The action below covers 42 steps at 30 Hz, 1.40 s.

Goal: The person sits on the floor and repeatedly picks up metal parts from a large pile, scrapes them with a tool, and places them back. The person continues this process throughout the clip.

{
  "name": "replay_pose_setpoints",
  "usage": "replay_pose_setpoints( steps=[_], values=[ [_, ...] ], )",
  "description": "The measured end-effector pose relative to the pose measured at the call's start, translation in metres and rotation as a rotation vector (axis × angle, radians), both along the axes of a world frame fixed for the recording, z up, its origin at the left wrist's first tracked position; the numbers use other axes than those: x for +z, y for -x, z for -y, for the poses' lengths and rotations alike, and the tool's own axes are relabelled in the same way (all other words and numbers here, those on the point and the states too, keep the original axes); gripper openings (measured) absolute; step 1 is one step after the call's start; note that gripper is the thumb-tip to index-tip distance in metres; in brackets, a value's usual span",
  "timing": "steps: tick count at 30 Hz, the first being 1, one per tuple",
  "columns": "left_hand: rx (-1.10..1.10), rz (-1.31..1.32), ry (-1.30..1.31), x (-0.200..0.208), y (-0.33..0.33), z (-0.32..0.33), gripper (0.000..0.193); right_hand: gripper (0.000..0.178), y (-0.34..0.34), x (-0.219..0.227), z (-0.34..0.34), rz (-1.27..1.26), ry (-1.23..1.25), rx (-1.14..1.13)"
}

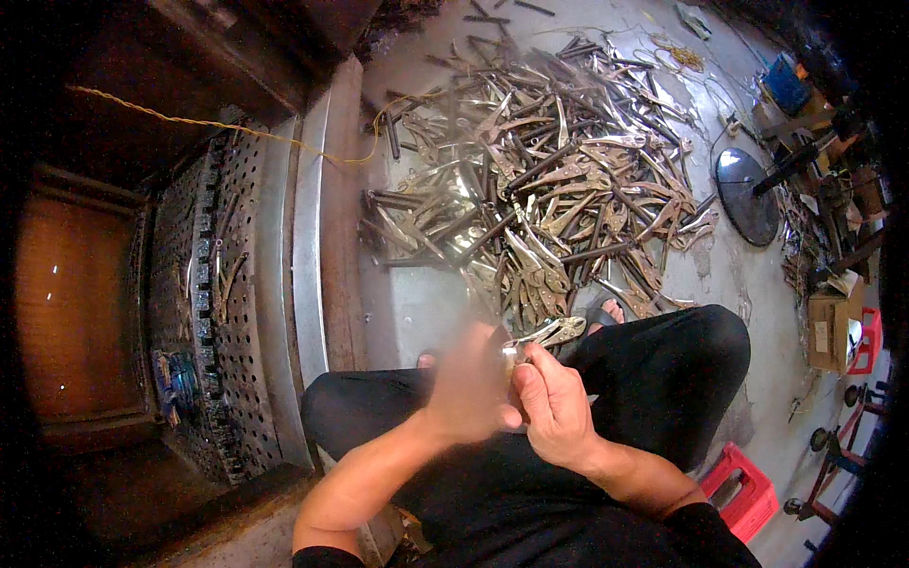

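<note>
Over the lap (473,488), the right hand (561,407) curls round one shiny metal piece (512,351), the blurred left hand's (467,390) grip unreadable, while a heap of pliers (568,189) sprawls across the floor (421,301), finished or unfinished, I can't tell!

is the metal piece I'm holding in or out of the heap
Out: the right hand grips the metal piece between the knees, apart from the pliers heap.
</note>
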State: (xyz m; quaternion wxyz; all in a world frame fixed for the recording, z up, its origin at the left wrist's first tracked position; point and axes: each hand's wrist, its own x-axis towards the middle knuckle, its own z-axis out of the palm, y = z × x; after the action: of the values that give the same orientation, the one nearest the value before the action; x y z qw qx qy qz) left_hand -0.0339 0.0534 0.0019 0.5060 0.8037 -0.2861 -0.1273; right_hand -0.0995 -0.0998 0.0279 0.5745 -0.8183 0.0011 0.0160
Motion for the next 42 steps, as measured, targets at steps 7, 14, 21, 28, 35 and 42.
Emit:
replay_pose_setpoints(
  steps=[7, 14, 21, 28, 35, 42],
  values=[
    [-0.057, -0.035, -0.063, -0.007, -0.005, -0.006, 0.115, 0.018, 0.0, 0.004, 0.0, -0.009, -0.008, -0.007],
    [-0.175, -0.014, 0.018, 0.0, -0.015, -0.005, 0.105, 0.028, -0.01, 0.014, 0.017, 0.127, -0.044, 0.008],
    [-0.197, -0.014, -0.03, 0.006, -0.016, -0.004, 0.104, 0.029, -0.008, 0.015, 0.018, 0.041, -0.112, 0.009],
    [-0.234, 0.059, -0.061, 0.009, -0.018, -0.003, 0.099, 0.02, -0.006, 0.025, 0.025, -0.057, -0.105, 0.048],
    [-0.124, 0.033, -0.047, 0.01, -0.017, 0.009, 0.089, 0.018, 0.006, -0.001, 0.018, -0.071, -0.115, 0.004],
    [0.067, -0.001, -0.218, -0.006, -0.012, -0.014, 0.079, 0.036, 0.002, -0.001, -0.014, -0.486, -0.905, -0.43]
  ],
)
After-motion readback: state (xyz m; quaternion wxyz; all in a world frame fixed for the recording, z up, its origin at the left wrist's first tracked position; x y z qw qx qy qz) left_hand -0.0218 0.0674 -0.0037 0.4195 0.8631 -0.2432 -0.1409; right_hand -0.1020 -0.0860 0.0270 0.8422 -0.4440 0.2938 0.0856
